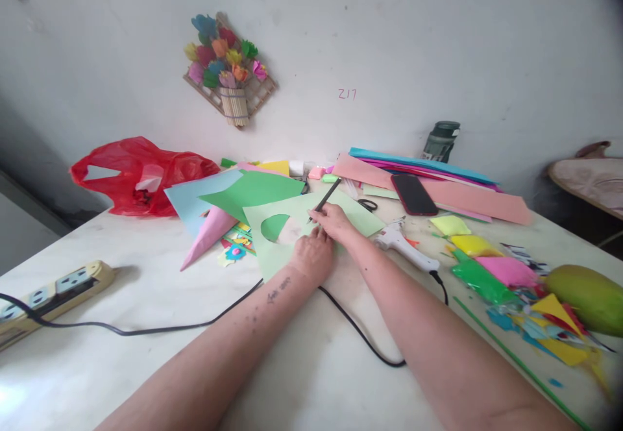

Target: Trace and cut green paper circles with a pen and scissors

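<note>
My right hand [335,221] is closed around a black pen [330,195], its tip down against a pale green sheet of paper [270,267]. Pressed on the lower part of that sheet is my left hand [314,256], its fingers lying on the paper just beside the right hand. A round hole is cut in the pale sheet left of the hands, and darker green paper [253,191] and the tabletop show through it. The left fingertips are partly hidden near the right hand.
A white hot glue gun [411,250] and scissors [368,205] lie right of the sheet, near a phone [413,195]. A power strip [58,291] is at left; a black cord [160,332] crosses the table. A red bag [141,178] stands behind; clay packets [506,270] lie right.
</note>
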{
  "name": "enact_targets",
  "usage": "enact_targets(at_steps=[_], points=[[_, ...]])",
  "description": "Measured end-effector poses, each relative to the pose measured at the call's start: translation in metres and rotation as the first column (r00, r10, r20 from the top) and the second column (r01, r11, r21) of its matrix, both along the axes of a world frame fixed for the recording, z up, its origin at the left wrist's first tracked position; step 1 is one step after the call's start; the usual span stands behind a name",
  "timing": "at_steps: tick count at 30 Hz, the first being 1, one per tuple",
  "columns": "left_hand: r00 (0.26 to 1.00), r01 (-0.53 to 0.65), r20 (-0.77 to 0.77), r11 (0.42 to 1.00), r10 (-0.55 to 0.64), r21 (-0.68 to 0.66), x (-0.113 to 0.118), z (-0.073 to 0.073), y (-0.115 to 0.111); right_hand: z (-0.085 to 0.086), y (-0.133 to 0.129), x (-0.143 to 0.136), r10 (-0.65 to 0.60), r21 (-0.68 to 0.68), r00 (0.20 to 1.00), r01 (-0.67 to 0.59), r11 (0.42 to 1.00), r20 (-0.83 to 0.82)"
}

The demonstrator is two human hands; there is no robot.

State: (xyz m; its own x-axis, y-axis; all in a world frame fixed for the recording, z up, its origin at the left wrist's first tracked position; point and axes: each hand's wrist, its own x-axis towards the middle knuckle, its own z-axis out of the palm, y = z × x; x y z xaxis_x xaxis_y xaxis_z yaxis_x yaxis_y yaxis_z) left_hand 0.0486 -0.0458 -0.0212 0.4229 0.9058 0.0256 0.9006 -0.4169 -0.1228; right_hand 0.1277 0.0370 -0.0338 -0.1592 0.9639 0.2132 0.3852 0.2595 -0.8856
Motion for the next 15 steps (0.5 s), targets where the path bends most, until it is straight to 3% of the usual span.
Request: enact_targets(at_steps=[7,15], points=[[1.000,-0.012,0.000,1.000,0.012,-0.012,0.001,0.001,0.000,-0.011,0.006,-0.004,0.013,0.094,0.996,-0.022,0.995,0.089],[1.000,-0.027,0.008,1.000,0.027,0.012,0.002,-0.001,0.000,-0.010,0.005,-0.006,0.013,0.098,0.985,-0.030,0.995,0.169]])
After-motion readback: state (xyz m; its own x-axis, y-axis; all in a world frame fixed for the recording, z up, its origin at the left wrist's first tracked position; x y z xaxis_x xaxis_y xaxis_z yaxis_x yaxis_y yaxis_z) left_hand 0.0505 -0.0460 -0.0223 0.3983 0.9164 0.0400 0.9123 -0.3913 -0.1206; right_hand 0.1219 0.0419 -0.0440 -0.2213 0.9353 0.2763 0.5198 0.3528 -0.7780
